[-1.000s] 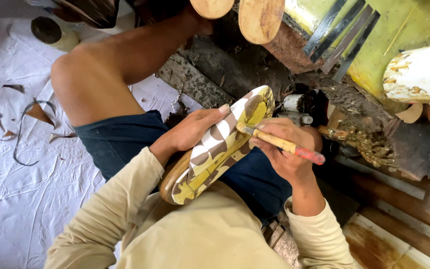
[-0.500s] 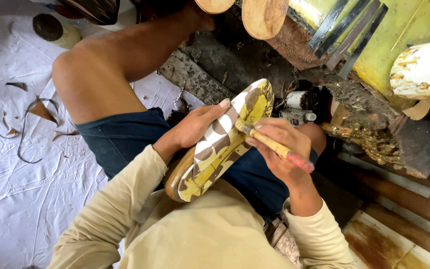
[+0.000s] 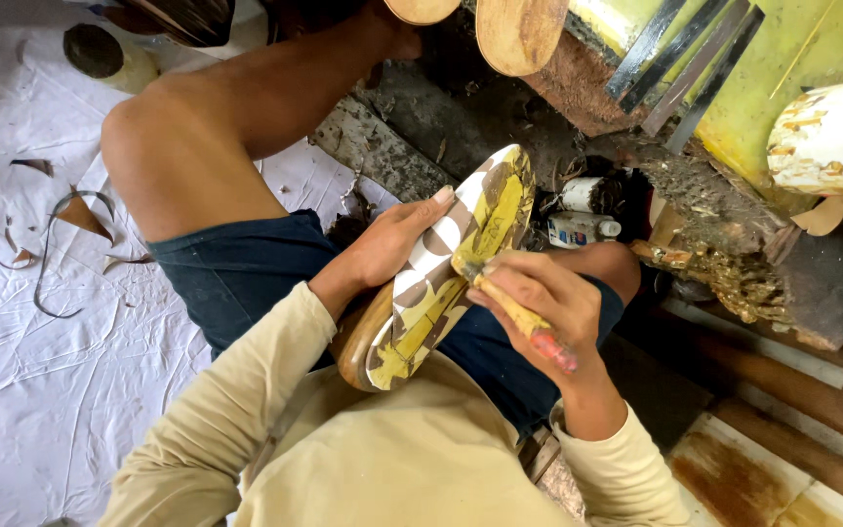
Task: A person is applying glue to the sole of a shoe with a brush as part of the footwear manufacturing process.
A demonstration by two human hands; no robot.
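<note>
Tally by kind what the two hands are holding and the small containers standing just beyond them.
Wooden shoe form with patterned covering: 1, held by the left hand
Brush with glue-caked handle: 1, in the right hand
Small containers: 2
Total: 4

A white sheet [image 3: 41, 390] covers the floor, with brown scraps [image 3: 78, 215] on it. A small white bottle [image 3: 578, 230] lies near metal strips [image 3: 680, 68].

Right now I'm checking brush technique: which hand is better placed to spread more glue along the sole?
Right. The right hand already grips the brush, bristles on the patterned sole. The left hand steadies the sole's edge and looks needed there.
</note>
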